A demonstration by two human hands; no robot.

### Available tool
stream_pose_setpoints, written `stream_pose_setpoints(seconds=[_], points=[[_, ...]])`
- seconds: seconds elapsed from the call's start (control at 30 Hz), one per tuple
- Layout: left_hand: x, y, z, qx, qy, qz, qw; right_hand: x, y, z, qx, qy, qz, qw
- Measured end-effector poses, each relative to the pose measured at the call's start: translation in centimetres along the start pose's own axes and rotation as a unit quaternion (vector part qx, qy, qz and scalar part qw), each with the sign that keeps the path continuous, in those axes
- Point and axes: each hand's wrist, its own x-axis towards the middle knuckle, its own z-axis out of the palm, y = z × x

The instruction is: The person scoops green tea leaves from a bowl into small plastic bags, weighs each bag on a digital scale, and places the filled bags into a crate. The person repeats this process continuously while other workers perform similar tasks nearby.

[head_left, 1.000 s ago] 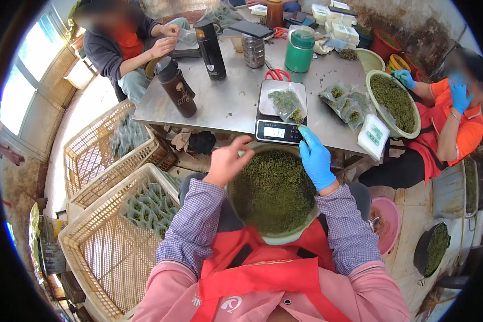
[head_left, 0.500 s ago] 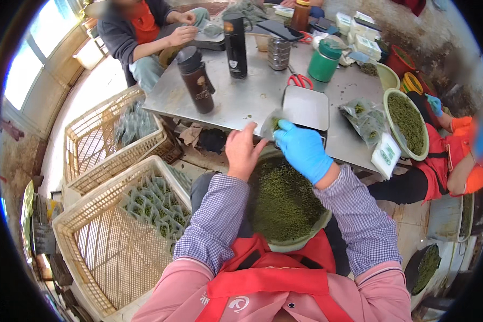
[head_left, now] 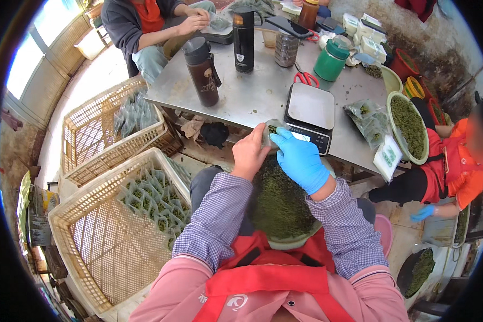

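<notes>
Over a light green basin [head_left: 295, 244] heaped with small green plant buds [head_left: 279, 206], my two hands meet at a small clear plastic bag [head_left: 272, 129]. Some green bits show inside the bag. My bare left hand [head_left: 249, 153] grips the bag's left side with fingers and thumb. My right hand [head_left: 301, 161], in a blue glove, pinches its right side. The bag is held just in front of a digital scale [head_left: 311, 107] on the metal table, whose white pan bears nothing and whose display is lit.
At left stand two cream plastic crates [head_left: 99, 257] holding filled bags [head_left: 155, 201]. The metal table [head_left: 241, 107] carries a brown flask [head_left: 203, 72], a black flask [head_left: 243, 43], red scissors [head_left: 306, 78] and a green jar [head_left: 331, 59]. Co-workers sit across at left and at right.
My left fingers, spread at the bag before, have closed on it. The scale's display, formerly hidden by my right hand, now shows. The right co-worker's gloved hand has dropped lower.
</notes>
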Motion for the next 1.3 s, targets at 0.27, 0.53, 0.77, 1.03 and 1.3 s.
stream_pose_setpoints(seconds=[0.27,0.53,0.77,1.03,1.3], points=[[-0.1,-0.3,0.1,0.03,-0.061,0.031,0.997,0.6,1.8,4.0,-0.018,-0.121,0.058,0.991],[1.1,0.3,0.1,-0.068,-0.027,-0.23,0.97,-2.5,13.3,-5.5,0.188,0.22,0.25,0.924],[1.2,1.2,-1.1,-0.08,-0.064,-0.234,0.967,-0.3,20.7,-4.6,0.334,0.186,0.393,0.836],[-1.7,-0.4,-5.0,-0.464,0.009,-0.313,0.829,-1.9,6.5,2.4,0.44,0.189,0.164,0.863],[-16.7,-7.1,-25.1,0.0,0.218,-0.421,0.881,-9.4,5.2,0.2,0.443,0.101,0.266,0.85]])
